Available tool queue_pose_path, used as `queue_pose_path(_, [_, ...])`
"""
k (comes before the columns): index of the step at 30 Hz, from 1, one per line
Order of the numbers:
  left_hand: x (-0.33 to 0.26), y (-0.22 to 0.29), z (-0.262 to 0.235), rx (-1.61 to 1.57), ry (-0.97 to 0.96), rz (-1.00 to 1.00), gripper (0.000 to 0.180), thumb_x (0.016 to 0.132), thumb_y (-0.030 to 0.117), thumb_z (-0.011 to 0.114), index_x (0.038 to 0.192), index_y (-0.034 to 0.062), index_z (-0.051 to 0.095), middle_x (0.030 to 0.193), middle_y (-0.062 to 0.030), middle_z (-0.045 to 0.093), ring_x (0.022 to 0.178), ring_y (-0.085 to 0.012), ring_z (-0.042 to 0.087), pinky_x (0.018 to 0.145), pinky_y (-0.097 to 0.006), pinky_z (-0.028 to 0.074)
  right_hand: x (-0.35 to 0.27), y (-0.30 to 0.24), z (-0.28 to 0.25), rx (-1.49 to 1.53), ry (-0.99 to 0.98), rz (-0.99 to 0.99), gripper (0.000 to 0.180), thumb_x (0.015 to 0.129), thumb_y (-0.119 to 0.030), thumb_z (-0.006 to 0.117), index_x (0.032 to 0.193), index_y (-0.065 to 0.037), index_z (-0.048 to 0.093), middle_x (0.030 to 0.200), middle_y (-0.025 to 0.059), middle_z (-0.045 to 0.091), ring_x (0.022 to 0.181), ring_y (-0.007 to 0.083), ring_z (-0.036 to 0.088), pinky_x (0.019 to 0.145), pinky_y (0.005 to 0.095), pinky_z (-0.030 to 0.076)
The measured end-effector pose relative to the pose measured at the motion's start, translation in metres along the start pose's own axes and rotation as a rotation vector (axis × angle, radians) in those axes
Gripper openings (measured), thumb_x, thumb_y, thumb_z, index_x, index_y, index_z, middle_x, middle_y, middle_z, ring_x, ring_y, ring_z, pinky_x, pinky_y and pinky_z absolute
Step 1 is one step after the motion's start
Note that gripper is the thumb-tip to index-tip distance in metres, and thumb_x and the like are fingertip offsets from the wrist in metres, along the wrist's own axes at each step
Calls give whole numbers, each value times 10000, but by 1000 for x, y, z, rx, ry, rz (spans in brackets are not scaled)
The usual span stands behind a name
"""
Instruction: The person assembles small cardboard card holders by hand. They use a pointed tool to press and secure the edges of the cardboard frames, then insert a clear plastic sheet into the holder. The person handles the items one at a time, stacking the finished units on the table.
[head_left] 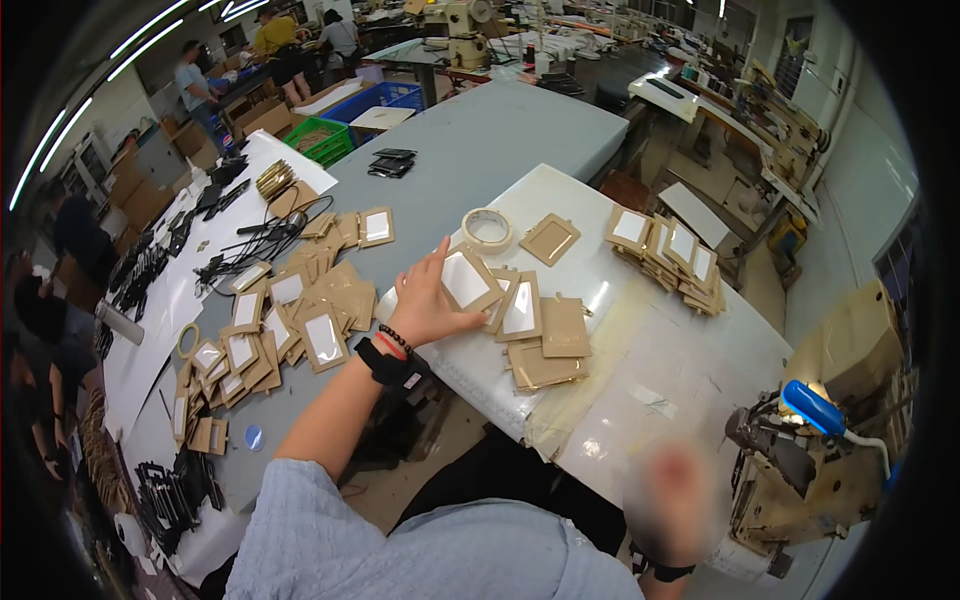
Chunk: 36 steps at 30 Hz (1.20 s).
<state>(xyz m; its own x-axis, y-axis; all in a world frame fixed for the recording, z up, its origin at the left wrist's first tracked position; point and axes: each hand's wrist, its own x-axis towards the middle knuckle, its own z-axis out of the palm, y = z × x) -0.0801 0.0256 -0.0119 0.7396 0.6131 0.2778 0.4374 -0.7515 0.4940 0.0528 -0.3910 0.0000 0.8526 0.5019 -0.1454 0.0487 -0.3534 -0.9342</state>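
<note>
My left hand (pixel 425 300) reaches across the gap onto the white table (pixel 650 370) and grips the left edge of a tan frame piece with a white window (pixel 468 280), thumb under it and fingers spread on top. More tan frame pieces (pixel 545 330) lie right beside it, some stacked. My right hand (pixel 675 500) is raised close to the camera at the lower right. It is blurred, and a dark band shows at its wrist. I cannot tell whether it holds anything. A black watch and bead bracelets sit on my left wrist.
A roll of tape (pixel 487 230) lies behind the frames. Another pile of frames (pixel 665 250) sits at the table's far right. The grey table (pixel 480 150) carries a heap of frames (pixel 300 310) and black cables. A sewing machine (pixel 800 470) stands at the lower right. Crates and people are at the back left.
</note>
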Motion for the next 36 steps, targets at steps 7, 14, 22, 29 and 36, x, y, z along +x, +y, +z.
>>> queue_pose_path(7, [-11,-22,-3,-403,36,-84,1082,682,461,793,1461,-21,217,1314,-276,469,1228,-371,474,1040,-420,376,11,-5,18,-31,-59,-38,189,816,-12,676,985,11,593,750,-11,546,578,16,430,511,171,334])
queue_pose_path(14, [-14,-27,14,-355,14,-106,988,746,484,735,1431,-46,259,1341,-279,437,1295,-381,398,1074,-438,333,21,-21,42,-129,-98,-104,182,814,-51,688,967,9,612,760,30,579,572,55,464,530,204,387])
queue_pose_path(22, [-5,-8,73,77,104,85,935,776,520,699,1437,-1,292,1469,-301,219,1382,-475,183,1096,-573,211,128,-20,103,-352,-62,-222,400,802,-272,730,1000,59,625,800,128,650,637,187,612,633,304,498])
queue_pose_path(29, [4,18,60,102,104,81,755,882,420,616,1453,45,293,1530,-276,110,1412,-473,102,1077,-648,136,165,-15,131,-63,-217,-36,299,808,-213,744,938,42,656,759,44,655,648,106,584,591,247,482])
queue_pose_path(36, [-50,78,1,-661,-504,-59,478,949,217,572,1367,18,451,1347,-174,519,1258,-242,492,1010,-387,394,103,-39,72,214,-191,57,149,867,-107,676,935,6,605,761,-1,608,564,29,506,483,192,393])
